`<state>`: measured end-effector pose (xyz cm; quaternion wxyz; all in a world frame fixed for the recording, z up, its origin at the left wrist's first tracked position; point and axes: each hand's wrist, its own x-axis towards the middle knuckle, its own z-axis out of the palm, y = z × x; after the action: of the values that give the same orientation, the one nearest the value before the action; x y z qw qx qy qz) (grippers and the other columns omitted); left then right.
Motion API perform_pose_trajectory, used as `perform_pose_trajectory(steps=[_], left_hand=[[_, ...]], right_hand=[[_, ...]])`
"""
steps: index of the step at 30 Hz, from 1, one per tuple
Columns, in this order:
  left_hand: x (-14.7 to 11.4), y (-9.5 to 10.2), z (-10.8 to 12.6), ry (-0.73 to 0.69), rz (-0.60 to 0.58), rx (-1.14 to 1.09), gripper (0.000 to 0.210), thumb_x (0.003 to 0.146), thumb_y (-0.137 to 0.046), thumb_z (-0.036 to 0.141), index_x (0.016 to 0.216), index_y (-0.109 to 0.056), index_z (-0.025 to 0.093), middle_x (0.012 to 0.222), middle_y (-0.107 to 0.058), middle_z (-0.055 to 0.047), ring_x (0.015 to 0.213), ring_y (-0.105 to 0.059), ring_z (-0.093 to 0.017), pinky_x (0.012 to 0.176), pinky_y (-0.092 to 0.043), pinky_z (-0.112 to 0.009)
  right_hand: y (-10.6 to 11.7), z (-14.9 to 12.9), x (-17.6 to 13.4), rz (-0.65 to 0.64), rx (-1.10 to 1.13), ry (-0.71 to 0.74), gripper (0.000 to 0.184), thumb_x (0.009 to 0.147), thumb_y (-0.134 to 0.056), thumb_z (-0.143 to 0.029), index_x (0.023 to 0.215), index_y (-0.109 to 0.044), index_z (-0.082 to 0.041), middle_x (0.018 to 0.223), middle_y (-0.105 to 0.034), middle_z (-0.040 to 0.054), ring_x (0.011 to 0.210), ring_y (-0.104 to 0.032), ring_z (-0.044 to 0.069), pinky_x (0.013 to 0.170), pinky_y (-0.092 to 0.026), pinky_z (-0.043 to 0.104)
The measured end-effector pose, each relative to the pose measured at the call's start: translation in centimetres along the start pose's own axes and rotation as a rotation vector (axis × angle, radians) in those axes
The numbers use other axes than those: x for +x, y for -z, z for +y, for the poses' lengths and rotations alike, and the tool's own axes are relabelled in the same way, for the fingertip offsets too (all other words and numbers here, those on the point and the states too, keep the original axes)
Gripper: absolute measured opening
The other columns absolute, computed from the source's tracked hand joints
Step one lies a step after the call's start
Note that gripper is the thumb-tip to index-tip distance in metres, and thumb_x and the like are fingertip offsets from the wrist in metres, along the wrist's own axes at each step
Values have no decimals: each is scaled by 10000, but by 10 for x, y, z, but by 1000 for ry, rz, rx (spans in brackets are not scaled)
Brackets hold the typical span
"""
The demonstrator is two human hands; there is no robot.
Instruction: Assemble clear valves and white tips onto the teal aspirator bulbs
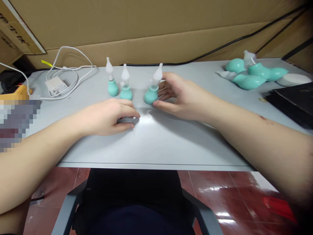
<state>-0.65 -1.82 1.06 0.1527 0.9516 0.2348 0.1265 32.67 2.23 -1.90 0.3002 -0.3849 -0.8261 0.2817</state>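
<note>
Three teal bulb aspirators with clear nozzle tips stand in a row on the grey table (156,143). My right hand (179,96) has thumb and fingers around the rightmost aspirator (152,89), which leans slightly right. The middle aspirator (126,87) and the left aspirator (111,82) stand upright and untouched. Palm down on the table just in front of the middle one lies my left hand (109,116), fingers curled over something small and clear that I cannot make out.
A pile of loose teal bulbs (251,73) lies at the far right beside a white pad (293,79) and a black case (293,101). A white charger with coiled cable (57,85) sits far left. Cardboard walls the back. A chair sits below the table edge.
</note>
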Motion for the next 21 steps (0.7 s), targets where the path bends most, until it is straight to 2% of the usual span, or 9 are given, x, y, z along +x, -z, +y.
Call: perform_pose_trajectory(steps=[5,8,11,13,15,17,19,21], left_hand=[[-1,-1,-1,-4,7,10,356,1193,-688,250,1404,-961,162,1220,-895,-123,1012,-850,-254,906,-632,-355],[-1,-2,-1,-19,24,27,332,1193,-686,236,1361,-965,168,1176,-899,-114,987,-855,-247,879,-625,-349],[-2,-1,-1,-24,63,41,258,1184,-697,218,1187,-955,213,1051,-895,-69,887,-828,-220,815,-592,-339],[-1,0,-1,-24,110,36,221,1163,-725,224,1012,-887,235,924,-846,-30,773,-760,-186,736,-541,-331],[0,2,0,-23,190,33,306,1139,-739,232,833,-730,248,786,-729,6,662,-634,-155,656,-462,-333],[2,2,1,-36,315,45,458,1124,-719,214,720,-507,256,670,-551,39,584,-461,-133,607,-369,-347],[3,3,1,-80,498,56,557,1147,-710,227,701,-379,255,624,-388,61,558,-312,-120,586,-291,-361],[1,3,1,-128,720,60,644,1211,-743,325,702,-356,247,631,-334,67,566,-270,-112,593,-260,-373]], right_hand=[[2,-2,-2,44,-32,-75,703,999,-1041,-649,1518,-728,-291,1462,-889,169,1284,-900,429,1189,-770,654],[3,-5,-3,56,-51,-100,617,990,-1036,-559,1442,-710,-295,1393,-903,147,1228,-900,419,1162,-757,655],[4,-14,-4,82,-77,-129,454,985,-995,-398,1308,-695,-288,1279,-905,123,1101,-877,369,1051,-732,583],[6,-24,-3,86,-119,-161,317,1002,-950,-301,1172,-683,-281,1139,-889,96,995,-833,319,952,-672,515],[9,-35,-3,69,-213,-214,262,1022,-917,-228,1000,-660,-272,954,-825,52,858,-732,254,850,-567,456],[12,-45,-2,22,-336,-295,366,1041,-898,-195,832,-606,-263,770,-690,3,729,-565,192,771,-441,424],[13,-53,0,-46,-426,-378,504,1078,-893,-222,719,-540,-259,647,-548,-34,662,-434,165,732,-359,416],[12,-59,2,-116,-476,-440,595,1116,-887,-266,668,-495,-259,580,-456,-54,628,-377,159,717,-333,414]])
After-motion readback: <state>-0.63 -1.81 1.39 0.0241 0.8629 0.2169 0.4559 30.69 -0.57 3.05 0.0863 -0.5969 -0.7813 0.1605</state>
